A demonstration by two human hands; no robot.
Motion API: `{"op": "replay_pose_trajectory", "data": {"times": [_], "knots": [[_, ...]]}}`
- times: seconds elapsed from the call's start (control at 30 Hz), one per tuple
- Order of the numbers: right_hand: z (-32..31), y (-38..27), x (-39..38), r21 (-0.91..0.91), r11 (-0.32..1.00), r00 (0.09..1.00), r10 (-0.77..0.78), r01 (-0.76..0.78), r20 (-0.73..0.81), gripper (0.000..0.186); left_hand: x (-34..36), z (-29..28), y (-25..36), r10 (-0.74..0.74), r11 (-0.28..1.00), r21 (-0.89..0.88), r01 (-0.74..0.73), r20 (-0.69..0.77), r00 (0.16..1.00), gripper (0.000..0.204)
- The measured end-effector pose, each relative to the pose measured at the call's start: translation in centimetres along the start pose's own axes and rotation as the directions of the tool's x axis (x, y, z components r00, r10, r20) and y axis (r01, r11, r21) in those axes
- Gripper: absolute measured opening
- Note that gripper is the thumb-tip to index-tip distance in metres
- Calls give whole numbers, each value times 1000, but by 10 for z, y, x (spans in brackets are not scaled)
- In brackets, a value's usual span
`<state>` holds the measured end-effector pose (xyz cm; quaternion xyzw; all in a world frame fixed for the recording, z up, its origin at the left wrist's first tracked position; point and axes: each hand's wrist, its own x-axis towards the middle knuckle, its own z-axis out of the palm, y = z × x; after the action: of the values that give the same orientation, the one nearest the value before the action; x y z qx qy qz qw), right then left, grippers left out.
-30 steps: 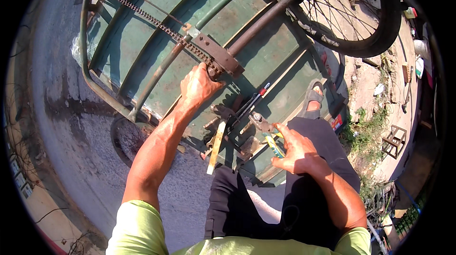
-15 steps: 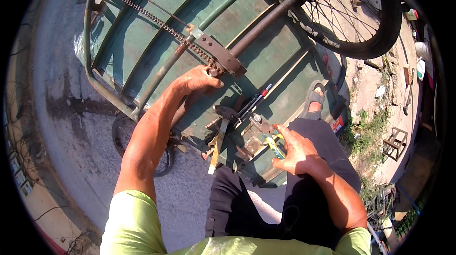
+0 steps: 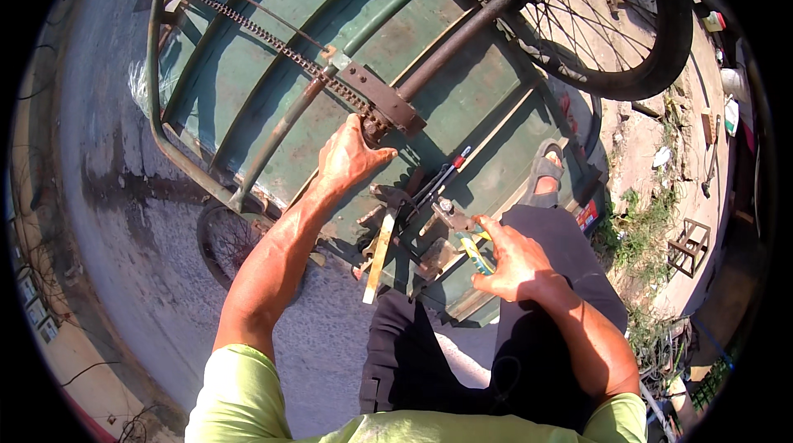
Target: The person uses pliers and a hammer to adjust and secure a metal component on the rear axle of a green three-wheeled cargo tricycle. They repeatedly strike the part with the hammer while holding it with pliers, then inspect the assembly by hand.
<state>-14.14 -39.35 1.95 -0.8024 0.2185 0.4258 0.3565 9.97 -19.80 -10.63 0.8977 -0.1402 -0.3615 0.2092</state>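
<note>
A rusty chain runs from the upper left to a sprocket beside a brown metal bracket on a rusty axle. My left hand lies closed over the axle just below the sprocket. Its thumb sticks out to the right, one fingertip reaches the chain, and the other fingers are partly hidden. In my right hand, near my knee, is a pair of pliers with yellow and blue handles. A hammer with a light handle lies between my hands, near some screwdrivers.
The green metal underside of a cart spreads beneath the axle. A spoked wheel stands at the upper right, another wheel at the lower left. My sandalled foot rests on the cart. A small rusty frame lies right.
My left hand has shifted and turned around the axle, its fingertip now up at the chain and its thumb pointing right. The right hand and pliers stay nearly still.
</note>
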Motion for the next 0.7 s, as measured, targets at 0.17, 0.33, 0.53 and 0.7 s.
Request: {"op": "replay_pose_trajectory", "data": {"times": [0.17,0.33,0.53,0.7], "knots": [[7,3,2,2,1000,999,-23,23,-48,92,19,7,-10,-15,999,40,16,-14,1000,61],[6,1,1,-16,1000,1000,-8,9,5,91,59,-10,-49,161,900,-426,93,522,838,47],[9,4,3,-16,1000,1000,-16,15,-11,91,57,-9,-62,235,801,-578,157,545,805,70],[8,10,3,0,999,998,-38,38,-59,91,22,0,-45,230,938,-270,-216,19,973,80]]}}
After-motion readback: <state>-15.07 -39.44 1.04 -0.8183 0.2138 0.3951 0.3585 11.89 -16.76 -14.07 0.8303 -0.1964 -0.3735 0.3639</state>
